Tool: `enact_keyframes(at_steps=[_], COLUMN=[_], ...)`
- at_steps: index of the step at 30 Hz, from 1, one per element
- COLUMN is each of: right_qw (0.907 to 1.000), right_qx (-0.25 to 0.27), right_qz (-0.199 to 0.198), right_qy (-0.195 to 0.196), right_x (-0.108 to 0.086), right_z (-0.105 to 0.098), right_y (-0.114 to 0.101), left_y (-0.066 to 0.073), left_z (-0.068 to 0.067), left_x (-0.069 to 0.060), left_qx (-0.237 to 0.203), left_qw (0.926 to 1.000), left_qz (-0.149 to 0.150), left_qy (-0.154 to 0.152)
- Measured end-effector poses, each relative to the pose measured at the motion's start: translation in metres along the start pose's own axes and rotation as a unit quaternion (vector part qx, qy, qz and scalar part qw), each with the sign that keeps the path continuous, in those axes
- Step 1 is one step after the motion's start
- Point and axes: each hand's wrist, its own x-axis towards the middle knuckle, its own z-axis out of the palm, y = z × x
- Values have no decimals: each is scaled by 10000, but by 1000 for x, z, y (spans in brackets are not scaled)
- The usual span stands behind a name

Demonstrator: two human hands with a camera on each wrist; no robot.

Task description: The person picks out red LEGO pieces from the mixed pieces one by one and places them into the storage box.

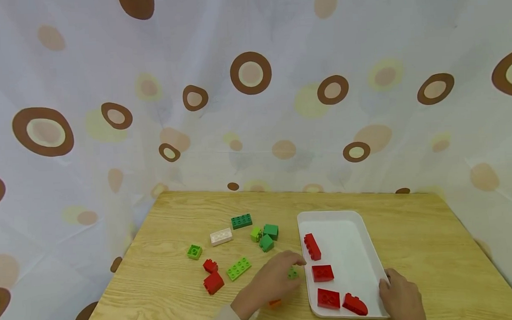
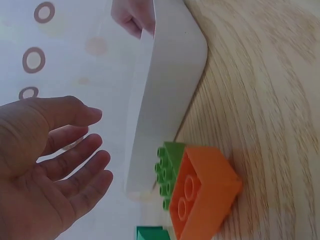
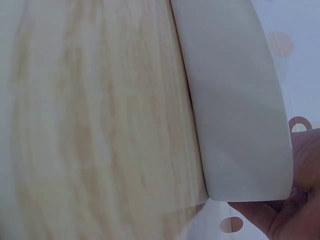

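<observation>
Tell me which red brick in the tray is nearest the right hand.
The round-ended red brick by the tray's near edge. It lies closest to the right hand; the other three line the tray's left side.

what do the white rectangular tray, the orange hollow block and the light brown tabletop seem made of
White rectangular tray: probably plastic, smooth and fairly matt; its thin walls curve seamlessly at the corners.
Orange hollow block: likely hard plastic, smooth, with moulded tubes inside.
Light brown tabletop: wood-look, smooth-looking; grain shows, but real wood or printed laminate stays open.
</observation>
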Motion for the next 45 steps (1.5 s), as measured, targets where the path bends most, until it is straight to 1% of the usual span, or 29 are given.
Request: enact_keyframes(at_steps=[6,8,12,15,17,20,22,25,29,35,41,45], right_qw=[10000,10000,10000,9999,9999,9999,9999,9999,9999,9999,9999,9999], right_qx=[30,30,6,-32,-47,-49,-57,-75,-84,-74,-131,-121], right_qz=[67,55,31,50,76,81,100,108,83,52,-30,-11], right_qy=[-4,20,94,129,124,112,86,59,53,71,79,29], right_x=[-1,-1,-1,-1,0,0,0,-1,0,0,1,1], right_z=[1,1,1,1,1,1,1,1,2,3,3,3], right_y=[-2,-2,-2,-2,-2,-3,-3,-3,-2,-1,1,1], left_y=[-12,-16,-23,-27,-30,-35,-38,-44,-51,-59,-67,-70], left_z=[-9,-12,-18,-24,-27,-33,-36,-40,-44,-48,-51,-53], left_x=[-10,-13,-18,-22,-24,-28,-30,-33,-38,-51,-62,-67], left_qx=[-192,-120,132,121,72,-36,-19,60,148,131,3,119], left_qw=[9993,9992,9989,9987,9985,9977,9971,9965,9958,9938,9906,9892], left_qz=[-280,-300,-233,-256,-325,-519,-611,-673,-681,-826,-1049,-1103], left_qy=[177,229,373,428,439,435,446,490,593,733,881,953])
